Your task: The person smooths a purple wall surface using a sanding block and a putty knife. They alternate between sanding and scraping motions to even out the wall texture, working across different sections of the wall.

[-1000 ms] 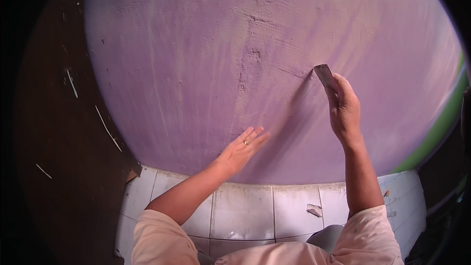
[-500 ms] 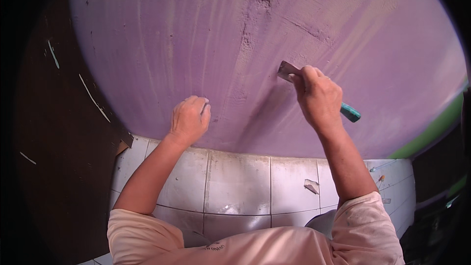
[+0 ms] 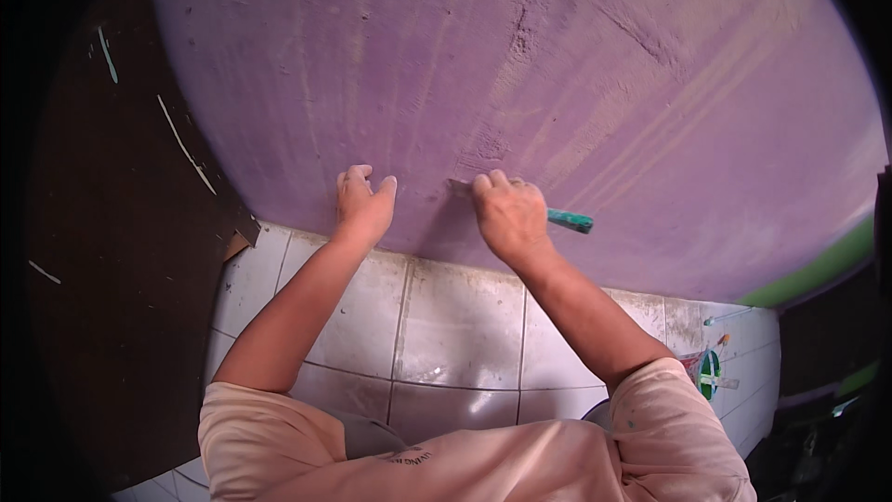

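Observation:
My right hand (image 3: 511,214) is closed around a putty knife (image 3: 569,220) with a green handle. Its grey blade pokes out left of my fingers, against the low part of a purple wall (image 3: 418,65). To the left, my left hand (image 3: 364,200) is close to the same wall, thumb and fingers apart, with nothing visible in it. Pale streaks, rough patches and small pits mark the wall's surface above both hands.
White floor tiles (image 3: 462,325) meet the wall's foot below my hands. A dark brown panel (image 3: 102,251) with pale scratches stands at left. By my right elbow is a small green container (image 3: 710,374). A green band (image 3: 818,265) edges the wall at right.
My right hand has brought the putty knife down and left, nearer the wall's foot. The left hand's thumb and fingers have spread. The view has shifted, and the green container now shows.

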A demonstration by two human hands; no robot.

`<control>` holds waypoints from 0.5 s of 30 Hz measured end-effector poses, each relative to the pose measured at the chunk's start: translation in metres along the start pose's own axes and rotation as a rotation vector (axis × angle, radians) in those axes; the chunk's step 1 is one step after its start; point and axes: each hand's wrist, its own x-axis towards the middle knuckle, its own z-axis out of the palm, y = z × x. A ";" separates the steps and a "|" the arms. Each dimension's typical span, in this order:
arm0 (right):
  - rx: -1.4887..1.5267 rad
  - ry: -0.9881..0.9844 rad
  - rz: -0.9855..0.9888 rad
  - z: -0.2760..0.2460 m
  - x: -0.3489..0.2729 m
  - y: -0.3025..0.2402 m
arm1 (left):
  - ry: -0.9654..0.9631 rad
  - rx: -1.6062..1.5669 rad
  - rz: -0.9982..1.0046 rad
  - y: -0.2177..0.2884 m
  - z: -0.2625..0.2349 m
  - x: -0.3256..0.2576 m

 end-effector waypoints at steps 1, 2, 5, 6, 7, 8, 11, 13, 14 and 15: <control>0.060 -0.071 -0.002 0.019 -0.005 -0.004 | -0.029 -0.068 -0.027 0.006 0.003 -0.003; 0.051 -0.032 0.043 0.018 -0.005 -0.008 | -0.048 -0.129 -0.055 0.008 0.000 -0.002; 0.075 0.242 0.229 -0.039 0.007 0.000 | -0.043 -0.184 -0.002 -0.021 -0.009 0.011; 0.126 0.312 0.321 -0.065 0.014 0.008 | -0.040 -0.157 -0.037 -0.025 -0.019 0.013; 0.173 0.379 0.423 -0.082 0.020 0.014 | -0.047 -0.134 -0.069 -0.023 -0.024 0.014; 0.150 0.384 0.431 -0.085 0.024 0.012 | -0.067 -0.115 -0.094 -0.018 -0.026 0.015; 0.050 0.180 0.151 -0.052 0.027 -0.009 | 0.023 0.055 -0.072 -0.002 -0.010 0.015; 0.102 -0.212 -0.001 -0.009 0.008 -0.026 | -0.029 -0.056 -0.054 -0.005 -0.011 0.019; 0.280 -0.241 0.046 -0.012 0.003 -0.041 | -0.040 -0.109 -0.050 -0.009 -0.020 0.023; 0.433 -0.218 0.125 -0.012 -0.003 -0.049 | -0.068 -0.183 -0.063 -0.016 -0.029 0.026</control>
